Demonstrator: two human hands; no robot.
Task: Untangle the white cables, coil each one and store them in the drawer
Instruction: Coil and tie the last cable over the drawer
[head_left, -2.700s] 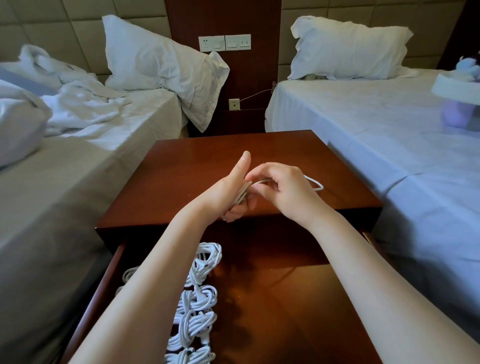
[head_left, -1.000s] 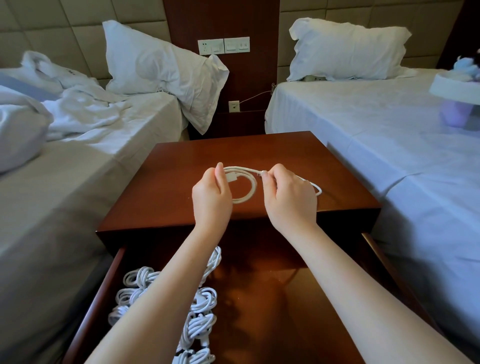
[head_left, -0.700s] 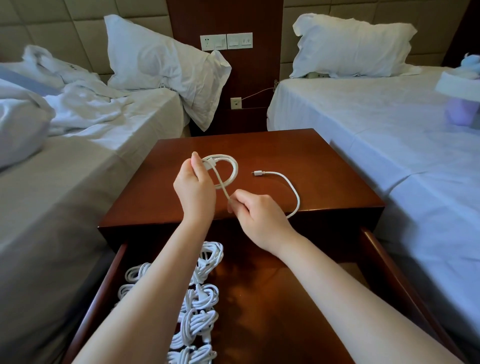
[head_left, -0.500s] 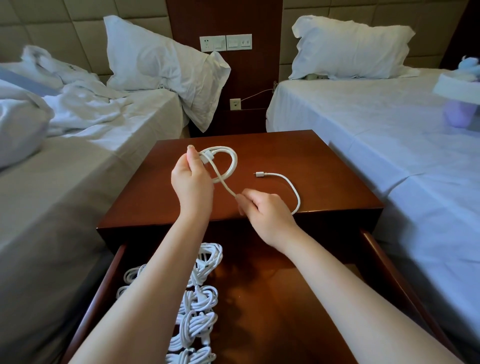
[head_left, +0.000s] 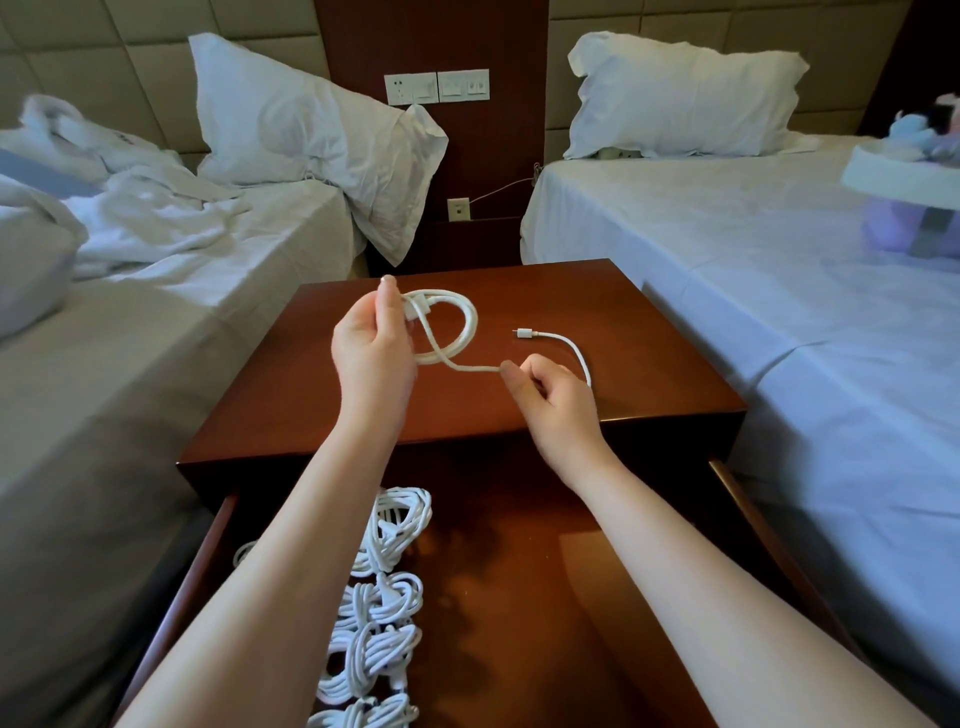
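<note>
Over the glossy red-brown wooden nightstand (head_left: 649, 358), the left hand (head_left: 371, 353) is pinching the smooth white cable (head_left: 470, 325) by its round loop, fingers curled; the right hand (head_left: 556, 405) is pinching its tail. Knotted white cable bundles (head_left: 387, 608) are lying in the nightstand's open drawer (head_left: 545, 649), the left forearm partly covering them.

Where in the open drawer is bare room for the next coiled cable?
The drawer floor is bare right of the row of coiled cables, up to its right wall. The left part, beneath the left forearm, is crowded with coils.
</note>
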